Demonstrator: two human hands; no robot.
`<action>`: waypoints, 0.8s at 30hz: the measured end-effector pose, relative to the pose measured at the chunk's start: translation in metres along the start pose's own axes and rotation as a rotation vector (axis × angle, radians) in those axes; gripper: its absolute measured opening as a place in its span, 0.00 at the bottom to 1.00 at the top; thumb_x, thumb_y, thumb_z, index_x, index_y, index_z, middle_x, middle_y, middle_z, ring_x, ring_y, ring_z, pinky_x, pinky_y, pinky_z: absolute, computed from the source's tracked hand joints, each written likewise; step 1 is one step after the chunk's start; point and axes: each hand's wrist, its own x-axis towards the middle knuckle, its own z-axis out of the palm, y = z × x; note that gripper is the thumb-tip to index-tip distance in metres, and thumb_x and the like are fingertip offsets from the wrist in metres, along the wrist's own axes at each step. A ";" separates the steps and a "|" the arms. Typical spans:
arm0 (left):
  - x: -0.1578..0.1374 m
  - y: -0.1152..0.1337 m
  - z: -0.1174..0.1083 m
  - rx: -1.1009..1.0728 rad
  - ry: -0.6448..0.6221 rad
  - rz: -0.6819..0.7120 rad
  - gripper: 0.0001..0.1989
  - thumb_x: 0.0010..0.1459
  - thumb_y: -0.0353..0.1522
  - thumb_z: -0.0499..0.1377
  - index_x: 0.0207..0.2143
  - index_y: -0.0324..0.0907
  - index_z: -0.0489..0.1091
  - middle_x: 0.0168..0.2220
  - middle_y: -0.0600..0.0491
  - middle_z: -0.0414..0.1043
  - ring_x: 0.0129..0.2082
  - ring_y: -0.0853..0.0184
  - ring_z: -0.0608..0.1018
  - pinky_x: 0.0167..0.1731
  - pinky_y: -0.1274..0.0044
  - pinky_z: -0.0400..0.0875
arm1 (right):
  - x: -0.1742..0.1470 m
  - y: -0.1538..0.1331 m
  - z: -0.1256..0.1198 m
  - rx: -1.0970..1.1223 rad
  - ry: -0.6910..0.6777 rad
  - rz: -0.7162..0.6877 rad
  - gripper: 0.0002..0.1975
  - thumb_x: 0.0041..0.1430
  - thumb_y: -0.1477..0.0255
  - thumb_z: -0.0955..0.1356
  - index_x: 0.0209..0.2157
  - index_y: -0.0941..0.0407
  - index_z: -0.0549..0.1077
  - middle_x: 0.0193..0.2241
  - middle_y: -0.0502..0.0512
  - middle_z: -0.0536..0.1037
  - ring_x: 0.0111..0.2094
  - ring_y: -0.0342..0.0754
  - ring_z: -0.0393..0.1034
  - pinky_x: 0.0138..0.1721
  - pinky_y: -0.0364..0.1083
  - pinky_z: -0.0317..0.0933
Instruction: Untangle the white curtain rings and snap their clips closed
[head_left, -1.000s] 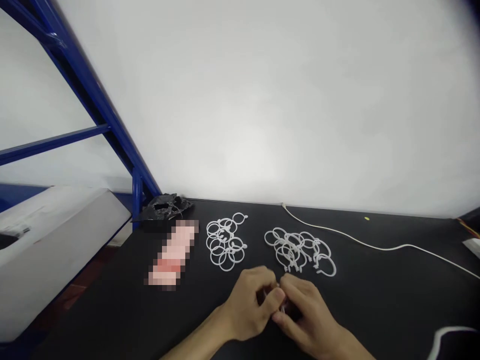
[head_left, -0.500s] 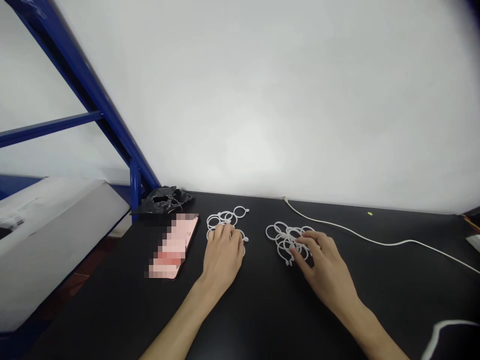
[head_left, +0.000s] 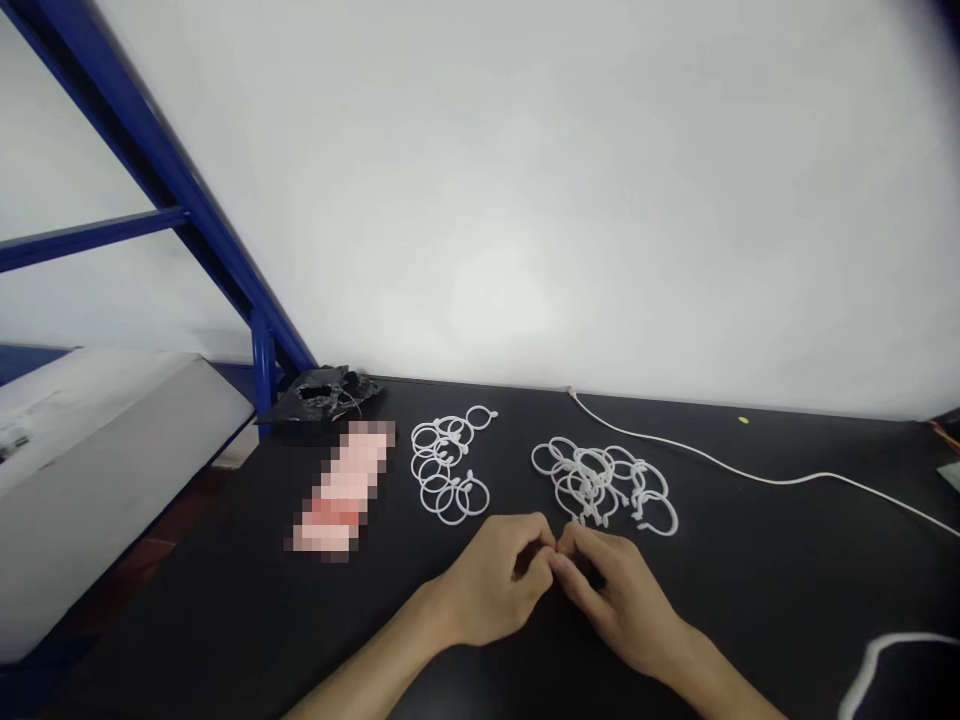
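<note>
My left hand (head_left: 499,580) and my right hand (head_left: 622,600) meet low over the black table (head_left: 465,665), their fingertips pinched together and touching. Anything between the fingers is hidden from this angle. Beyond my left hand lies a loose group of thin white rings (head_left: 448,458), which overlap and have small knobbed ends. A second, denser heap of similar white rings (head_left: 592,480) is just beyond my right hand. Some of the rings in that heap show a gap between their ends.
A pixelated pink phone (head_left: 349,485) lies left of the rings, with crumpled black plastic (head_left: 322,395) behind it. A white cable (head_left: 705,455) crosses the table's back right. Blue metal framing (head_left: 210,230) and a white box (head_left: 127,470) stand at the left, and a white wall (head_left: 495,200) behind.
Both hands have drawn back from the two groups of rings and come together in a pinch nearer me. The rings they covered are uncovered, and the right heap shows more rings at its right side.
</note>
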 end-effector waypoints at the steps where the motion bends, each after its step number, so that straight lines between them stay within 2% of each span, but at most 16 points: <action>1: 0.000 -0.001 0.001 -0.015 -0.038 0.018 0.12 0.62 0.30 0.50 0.25 0.40 0.60 0.22 0.60 0.59 0.22 0.75 0.62 0.23 0.80 0.55 | 0.000 -0.001 0.001 0.025 -0.023 -0.005 0.17 0.68 0.66 0.58 0.24 0.54 0.59 0.19 0.46 0.64 0.20 0.39 0.58 0.22 0.40 0.54; 3: 0.000 -0.003 0.001 -0.078 -0.094 0.039 0.17 0.65 0.33 0.48 0.21 0.40 0.56 0.19 0.60 0.54 0.20 0.75 0.58 0.21 0.80 0.51 | -0.001 -0.005 0.002 0.096 -0.052 -0.036 0.19 0.69 0.66 0.56 0.23 0.54 0.56 0.19 0.46 0.61 0.20 0.39 0.56 0.23 0.41 0.52; 6: 0.000 -0.005 0.002 -0.176 -0.115 0.013 0.25 0.66 0.39 0.47 0.17 0.40 0.48 0.18 0.60 0.45 0.19 0.76 0.52 0.19 0.79 0.47 | -0.002 -0.011 0.004 0.160 -0.070 -0.089 0.19 0.69 0.64 0.55 0.24 0.54 0.56 0.19 0.45 0.59 0.20 0.40 0.54 0.23 0.41 0.51; 8: -0.001 -0.006 0.002 -0.176 -0.116 0.029 0.27 0.67 0.41 0.46 0.16 0.40 0.48 0.17 0.60 0.46 0.19 0.75 0.54 0.20 0.79 0.49 | -0.003 -0.010 0.005 0.146 -0.067 -0.121 0.19 0.69 0.63 0.56 0.24 0.54 0.56 0.19 0.45 0.59 0.20 0.40 0.54 0.24 0.42 0.51; 10: 0.000 -0.006 0.002 -0.107 -0.051 0.077 0.24 0.67 0.39 0.47 0.18 0.40 0.57 0.19 0.59 0.54 0.21 0.74 0.60 0.23 0.79 0.56 | -0.002 -0.006 0.006 0.102 -0.034 -0.129 0.18 0.68 0.63 0.58 0.24 0.54 0.57 0.19 0.46 0.60 0.21 0.40 0.55 0.23 0.41 0.52; 12: 0.001 -0.007 0.000 0.034 0.116 0.122 0.13 0.65 0.35 0.51 0.29 0.40 0.66 0.27 0.56 0.66 0.28 0.71 0.68 0.30 0.79 0.62 | -0.001 0.001 0.004 0.010 0.034 -0.128 0.15 0.66 0.65 0.61 0.26 0.55 0.59 0.21 0.47 0.63 0.22 0.40 0.58 0.24 0.40 0.54; 13: 0.002 -0.008 -0.002 0.133 0.226 0.132 0.08 0.64 0.34 0.52 0.36 0.40 0.68 0.33 0.54 0.69 0.33 0.69 0.70 0.35 0.77 0.64 | 0.000 0.005 0.002 -0.052 0.080 -0.126 0.13 0.66 0.66 0.62 0.27 0.55 0.61 0.22 0.47 0.65 0.22 0.40 0.59 0.24 0.40 0.55; 14: 0.003 -0.009 -0.005 0.253 0.333 0.131 0.07 0.63 0.32 0.53 0.41 0.40 0.67 0.38 0.51 0.70 0.37 0.67 0.70 0.38 0.75 0.65 | 0.001 0.009 -0.001 -0.119 0.135 -0.124 0.11 0.65 0.68 0.63 0.28 0.55 0.62 0.24 0.48 0.66 0.22 0.40 0.60 0.24 0.40 0.56; 15: 0.004 -0.011 -0.008 0.392 0.425 0.118 0.08 0.62 0.32 0.53 0.42 0.39 0.66 0.41 0.49 0.69 0.40 0.64 0.70 0.41 0.73 0.65 | 0.001 0.012 -0.004 -0.185 0.191 -0.121 0.09 0.65 0.69 0.64 0.30 0.55 0.64 0.25 0.49 0.68 0.23 0.39 0.61 0.25 0.40 0.57; 17: 0.005 -0.016 -0.014 0.686 0.532 0.048 0.07 0.62 0.35 0.54 0.36 0.40 0.67 0.37 0.49 0.69 0.39 0.60 0.69 0.41 0.68 0.64 | 0.003 0.018 -0.011 -0.311 0.302 -0.104 0.07 0.65 0.69 0.65 0.32 0.55 0.66 0.30 0.50 0.71 0.24 0.39 0.63 0.26 0.40 0.58; 20: 0.005 -0.022 -0.020 0.986 0.504 -0.098 0.14 0.62 0.40 0.56 0.27 0.41 0.66 0.31 0.50 0.67 0.37 0.58 0.68 0.39 0.65 0.63 | 0.005 0.026 -0.019 -0.502 0.430 -0.045 0.07 0.64 0.66 0.67 0.34 0.55 0.70 0.36 0.52 0.73 0.26 0.40 0.67 0.25 0.40 0.59; 24: 0.004 -0.025 -0.020 1.112 0.420 -0.152 0.11 0.62 0.36 0.56 0.28 0.40 0.69 0.33 0.47 0.70 0.38 0.56 0.69 0.39 0.65 0.63 | 0.006 0.034 -0.022 -0.656 0.464 0.049 0.11 0.64 0.62 0.66 0.36 0.54 0.73 0.40 0.54 0.72 0.24 0.39 0.66 0.20 0.41 0.57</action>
